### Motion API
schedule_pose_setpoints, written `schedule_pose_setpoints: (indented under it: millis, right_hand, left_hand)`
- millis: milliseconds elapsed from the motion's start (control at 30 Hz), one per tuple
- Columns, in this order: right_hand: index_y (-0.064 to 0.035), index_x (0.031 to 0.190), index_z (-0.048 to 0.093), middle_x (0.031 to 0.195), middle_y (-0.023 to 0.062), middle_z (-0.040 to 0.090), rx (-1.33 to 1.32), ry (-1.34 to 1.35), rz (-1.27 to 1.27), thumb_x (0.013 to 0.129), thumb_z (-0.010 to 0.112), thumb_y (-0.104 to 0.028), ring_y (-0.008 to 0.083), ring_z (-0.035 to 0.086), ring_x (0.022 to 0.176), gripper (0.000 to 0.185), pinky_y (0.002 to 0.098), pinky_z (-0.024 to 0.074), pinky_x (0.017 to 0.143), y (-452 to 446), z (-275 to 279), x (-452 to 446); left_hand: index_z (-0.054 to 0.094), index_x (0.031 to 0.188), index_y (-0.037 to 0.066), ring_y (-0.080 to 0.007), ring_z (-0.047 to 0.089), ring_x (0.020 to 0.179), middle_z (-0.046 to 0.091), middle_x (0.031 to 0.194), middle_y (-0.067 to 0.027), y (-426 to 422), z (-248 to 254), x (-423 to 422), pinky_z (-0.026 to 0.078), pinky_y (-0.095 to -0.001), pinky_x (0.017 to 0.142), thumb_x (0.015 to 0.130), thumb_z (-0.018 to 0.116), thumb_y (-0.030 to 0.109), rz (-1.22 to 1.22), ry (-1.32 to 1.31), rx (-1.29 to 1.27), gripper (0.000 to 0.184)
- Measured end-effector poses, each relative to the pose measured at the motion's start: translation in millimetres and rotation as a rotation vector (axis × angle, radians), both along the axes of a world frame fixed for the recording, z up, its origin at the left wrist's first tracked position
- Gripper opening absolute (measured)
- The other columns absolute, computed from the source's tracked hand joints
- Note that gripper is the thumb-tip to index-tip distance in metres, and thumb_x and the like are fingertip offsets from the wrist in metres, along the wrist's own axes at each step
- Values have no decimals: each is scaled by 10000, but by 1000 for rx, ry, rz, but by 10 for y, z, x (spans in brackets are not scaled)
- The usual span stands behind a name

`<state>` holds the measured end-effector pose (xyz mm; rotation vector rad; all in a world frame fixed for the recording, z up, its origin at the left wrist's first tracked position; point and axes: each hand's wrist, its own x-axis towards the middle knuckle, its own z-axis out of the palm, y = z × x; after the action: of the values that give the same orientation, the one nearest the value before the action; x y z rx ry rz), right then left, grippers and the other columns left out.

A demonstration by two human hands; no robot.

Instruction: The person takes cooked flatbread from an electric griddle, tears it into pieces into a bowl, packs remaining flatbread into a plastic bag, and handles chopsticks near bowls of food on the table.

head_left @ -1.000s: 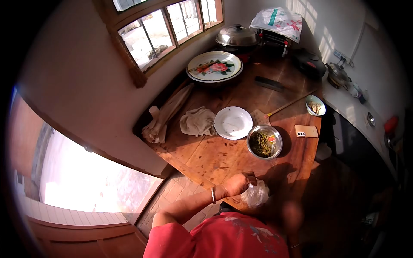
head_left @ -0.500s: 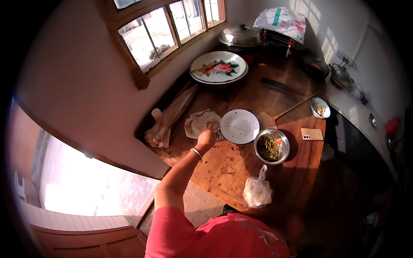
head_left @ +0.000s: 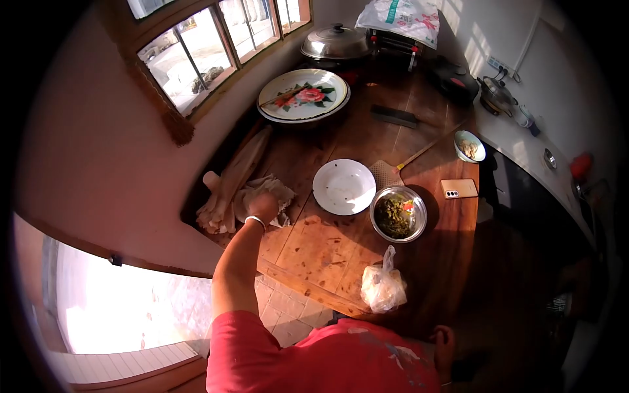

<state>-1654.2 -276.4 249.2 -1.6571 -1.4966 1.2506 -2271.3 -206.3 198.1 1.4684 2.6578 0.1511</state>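
Note:
My left hand (head_left: 263, 205) is closed on a crumpled beige cloth (head_left: 280, 194) on the wooden table; its fingertips are blurred and partly hidden. Just left of it lies a long pale cloth bundle (head_left: 230, 190). To the right are a white enamel plate (head_left: 344, 187) and a steel bowl (head_left: 398, 214) of chopped greens with a bit of red. Nearer my body stands a knotted clear plastic bag (head_left: 383, 289) with pale contents. Down in the shadow by my shirt, my right hand (head_left: 444, 340) has its fingers curled in, with nothing seen in them.
A fly swatter (head_left: 386, 173), a phone (head_left: 459, 188) and a small bowl of food (head_left: 469, 147) are on the right. Farther back are a dark bar (head_left: 394, 116), a flowered tray (head_left: 304, 95), a lidded pan (head_left: 336, 43) and a black appliance (head_left: 452, 80).
My left hand let go of the plastic bag, reached to the beige cloth and shifted it left, away from the plate. My right hand has come back into view. The camera view has shifted.

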Motion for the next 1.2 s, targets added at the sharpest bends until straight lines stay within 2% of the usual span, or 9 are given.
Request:
schedule_pose_setpoints:
  millis: [200, 333, 433, 600, 667, 800, 933, 1100, 1200]
  right_hand:
    - [-6, 963, 563, 861, 59, 576, 2, 3, -35, 886, 456, -34, 118, 568, 711, 135, 248, 465, 661, -17, -9, 0]
    - [-21, 1001, 543, 897, 61, 573, -25, -5, 21, 912, 447, -91, 117, 577, 725, 149, 255, 473, 650, 17, -24, 9]
    - [-22, 996, 547, 888, 58, 574, -2, -34, 62, 909, 450, -82, 114, 575, 720, 144, 248, 468, 645, 94, -2, 34]
    - [-14, 985, 549, 888, 62, 573, 27, -19, 38, 904, 450, -67, 111, 572, 718, 138, 243, 461, 639, 138, -10, 162]
    - [-11, 985, 548, 888, 64, 573, 22, 2, 29, 903, 449, -61, 111, 571, 716, 138, 243, 460, 638, 134, -11, 202]
    - [-1, 951, 568, 866, 70, 588, 34, -34, 10, 881, 452, -39, 128, 581, 699, 142, 253, 463, 649, 109, 29, 218]
    - [-9, 963, 560, 871, 62, 581, 2, 58, -6, 890, 451, -48, 116, 573, 694, 137, 248, 462, 647, 153, -30, 271]
    - [-18, 984, 556, 884, 53, 575, 47, 143, 29, 899, 449, -53, 105, 557, 716, 141, 240, 460, 657, 340, 68, 254]
    - [-20, 989, 557, 894, 48, 573, 91, 209, 46, 900, 450, -51, 98, 551, 737, 142, 233, 455, 668, 488, 305, 156]
  left_hand:
    - [633, 722, 10, -358, 619, 770, 636, 862, -191, 0, 180, 120, 490, -421, 702, 798, 513, 243, 19, 56, 73, 273]
    - [647, 815, -33, -222, 640, 667, 641, 708, -111, 403, -63, 621, 521, -345, 590, 790, 597, 226, 204, -889, 543, 265]
    - [628, 819, -59, -203, 620, 606, 614, 661, -99, 658, -128, 955, 531, -322, 515, 771, 626, 135, 453, -1318, 609, 200]
    - [588, 943, -25, -195, 599, 519, 613, 743, -114, 830, -331, 1031, 508, -293, 392, 743, 581, -15, 562, -1190, 509, 201]
    - [601, 791, -31, -203, 572, 477, 570, 645, -85, 763, -296, 1024, 507, -300, 426, 716, 509, -40, 404, -1232, 790, 119]
    - [564, 920, -32, -153, 540, 485, 580, 721, -77, 516, 171, 1148, 413, -271, 366, 729, 472, -29, 429, -1278, 1001, 212]
    - [509, 1012, -49, -138, 592, 658, 583, 820, -75, 350, 15, 886, 487, -241, 530, 799, 548, 38, 364, -1331, 977, 233]
    - [508, 1042, -25, -169, 600, 774, 577, 931, -103, -30, 1160, 1460, 539, -313, 738, 841, 561, 119, 187, -1396, 956, 252]
    - [513, 1049, -24, -162, 586, 827, 573, 947, -94, -142, 1469, 1753, 538, -309, 717, 843, 557, 139, 135, -1464, 969, 266]
